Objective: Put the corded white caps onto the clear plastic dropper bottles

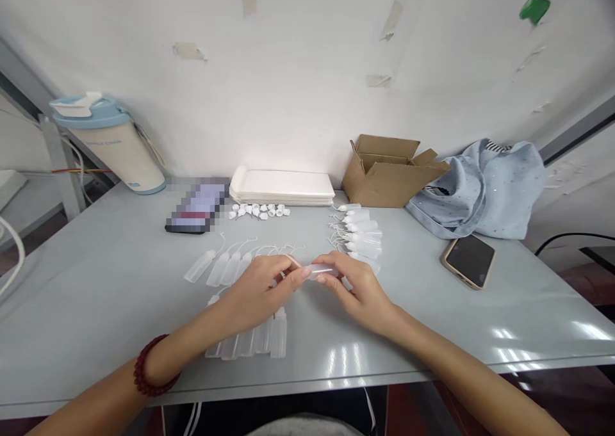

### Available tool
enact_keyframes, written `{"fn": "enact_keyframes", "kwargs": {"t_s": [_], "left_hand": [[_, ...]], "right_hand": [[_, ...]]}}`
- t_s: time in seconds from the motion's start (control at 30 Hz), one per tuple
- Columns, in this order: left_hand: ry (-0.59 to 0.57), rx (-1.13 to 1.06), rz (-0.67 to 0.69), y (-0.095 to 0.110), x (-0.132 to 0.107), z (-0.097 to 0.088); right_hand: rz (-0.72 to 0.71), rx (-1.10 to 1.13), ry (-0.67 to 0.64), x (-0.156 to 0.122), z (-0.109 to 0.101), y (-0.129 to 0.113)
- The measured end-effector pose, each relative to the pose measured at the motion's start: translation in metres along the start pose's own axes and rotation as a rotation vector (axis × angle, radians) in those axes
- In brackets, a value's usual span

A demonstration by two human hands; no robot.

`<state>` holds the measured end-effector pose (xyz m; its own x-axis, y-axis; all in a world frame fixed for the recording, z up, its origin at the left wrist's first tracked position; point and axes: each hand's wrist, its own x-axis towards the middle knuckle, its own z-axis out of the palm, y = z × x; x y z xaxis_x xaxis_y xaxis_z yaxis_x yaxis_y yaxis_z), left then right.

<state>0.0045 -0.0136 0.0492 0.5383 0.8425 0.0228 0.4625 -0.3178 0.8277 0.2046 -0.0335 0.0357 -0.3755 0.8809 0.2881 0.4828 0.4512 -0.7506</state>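
Note:
My right hand (358,289) holds a small translucent plastic bottle (318,271) on its side between fingers and thumb. My left hand (259,292) meets the bottle's left end with its fingertips, and whatever they pinch there is hidden. Several more bottles with thin white cords lie in a row (225,266) beyond my left hand. Another row (250,343) lies under my left forearm, and a cluster (360,234) lies on the right. Small white caps (259,210) are scattered near the back of the grey table (432,321).
A stack of white trays (281,186) stands against the wall, with a cardboard box (389,173) to its right. A pixelated dark object (196,207) lies back left. A phone (468,260), a blue cloth bag (480,189) and a white-and-blue jug (110,145) are also there.

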Motion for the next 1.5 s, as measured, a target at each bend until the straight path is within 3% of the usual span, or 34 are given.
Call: {"fn": "enact_keyframes", "kwargs": {"t_s": [0.1,0.2,0.43,0.53,0.67,0.83,0.97,1.17,1.4,1.5], "left_hand": [[-0.049,-0.062,-0.051,0.001,0.000,-0.001],[-0.029,-0.012,0.023,0.002,0.000,0.000],[0.202,0.360,0.570,-0.008,-0.001,0.008],[0.229,0.501,0.697,-0.013,-0.003,0.009],[0.212,0.441,0.606,-0.015,-0.002,0.005],[0.063,0.212,0.311,-0.006,0.000,0.000],[0.001,0.144,0.226,0.002,0.000,0.000],[0.026,0.171,0.298,-0.001,-0.003,0.004],[0.134,0.304,0.581,-0.008,-0.003,0.009],[0.127,0.372,0.579,-0.012,-0.002,0.009]], "right_hand": [[-0.163,-0.112,0.015,-0.002,0.002,0.002],[-0.174,-0.114,0.015,-0.003,0.001,0.000],[0.112,0.106,-0.064,0.000,-0.005,-0.011],[0.267,0.232,-0.122,0.001,-0.005,-0.011],[0.332,0.319,-0.137,0.001,-0.003,-0.008],[0.124,0.157,-0.019,-0.001,0.000,-0.005],[0.001,0.059,0.026,-0.003,0.000,-0.004],[0.051,0.152,-0.036,-0.001,-0.002,-0.005],[0.199,0.296,-0.146,0.001,-0.004,-0.002],[0.268,0.361,-0.181,0.002,-0.002,0.000]]}}
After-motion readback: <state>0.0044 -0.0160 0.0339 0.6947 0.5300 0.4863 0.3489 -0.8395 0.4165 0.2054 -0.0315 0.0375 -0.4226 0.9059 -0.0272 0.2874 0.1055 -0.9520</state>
